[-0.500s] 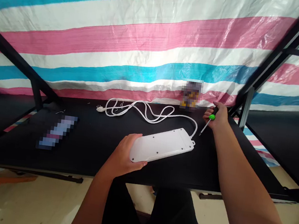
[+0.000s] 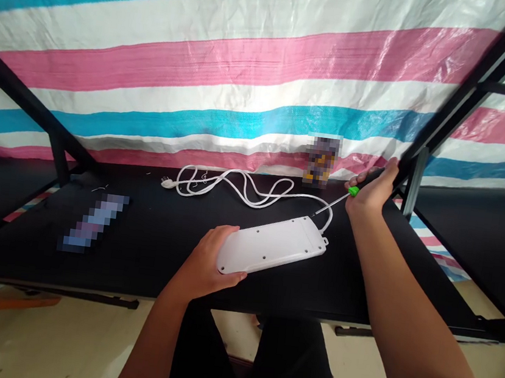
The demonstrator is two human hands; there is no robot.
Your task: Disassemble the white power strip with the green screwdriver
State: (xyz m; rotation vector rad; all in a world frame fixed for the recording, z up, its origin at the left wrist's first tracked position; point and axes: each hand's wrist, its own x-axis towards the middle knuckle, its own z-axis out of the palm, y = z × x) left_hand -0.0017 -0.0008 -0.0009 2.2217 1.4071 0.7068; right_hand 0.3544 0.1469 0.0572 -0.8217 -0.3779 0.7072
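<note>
A white power strip [image 2: 273,245] lies back side up on the black table [image 2: 158,245]. My left hand [image 2: 206,263] grips its near left end. Its white cable [image 2: 238,187] is coiled behind it, ending in a plug at the left. My right hand [image 2: 372,188] is closed around a screwdriver [image 2: 348,194] with a black and green handle. The thin shaft slants down to the left, and its tip hangs just above the strip's far right end.
A blurred flat object [image 2: 92,222] lies on the table's left part. A small blurred box [image 2: 321,159] stands at the back against the striped tarp. Black frame bars [image 2: 451,109] rise at the right and left. Floor shows below the table's front edge.
My right hand has lifted and turned the screwdriver, so its shaft now points left toward the strip's far end instead of down at the table. The left hand keeps its hold.
</note>
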